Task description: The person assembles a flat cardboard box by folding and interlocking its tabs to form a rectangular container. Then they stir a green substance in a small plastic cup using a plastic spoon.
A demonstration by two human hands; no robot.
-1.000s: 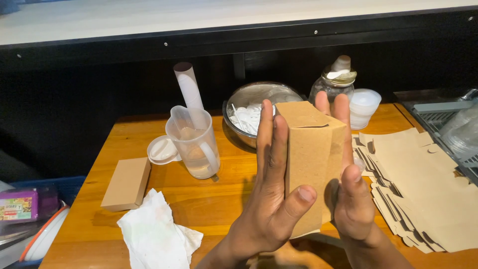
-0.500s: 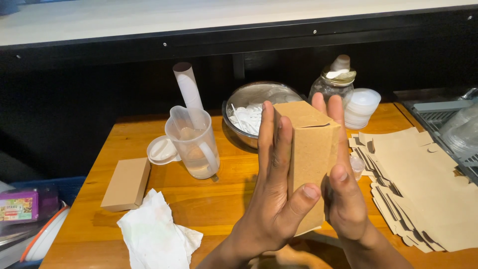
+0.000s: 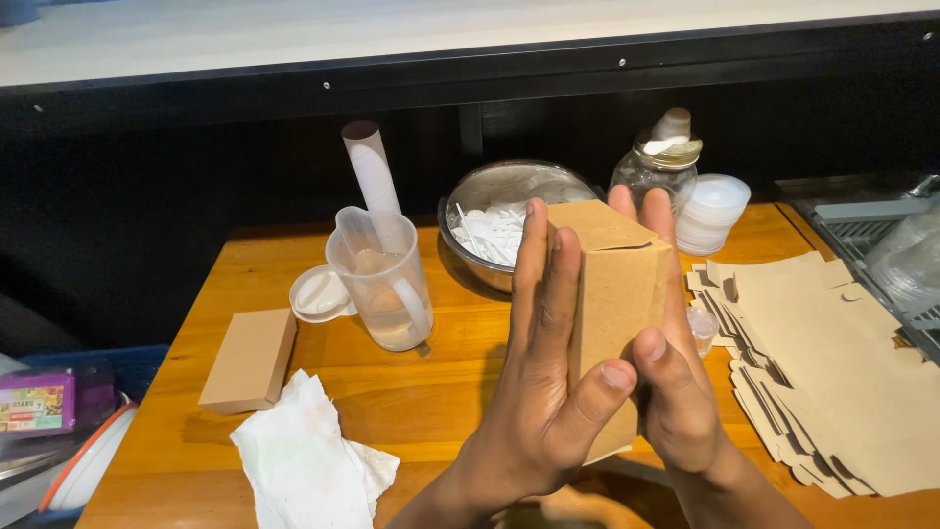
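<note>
Both hands, left [image 3: 543, 392] and right [image 3: 676, 392], press flat fingers against opposite sides of an upright brown box [image 3: 612, 294] held above the desk [image 3: 431, 392], squeezing it into shape, flat blanks [image 3: 832, 382] stacked just right.

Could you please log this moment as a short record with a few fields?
Surface: wooden table
Left hand: flat against the left side of the box, thumb across its front
Right hand: pressed to the box's right side, fingertips above its top
Box state: upright, held off the table, top flaps folded
Left of hands: jug, closed box, tissue
Behind: steel bowl, jar
Right: stack of flat cartons
</note>
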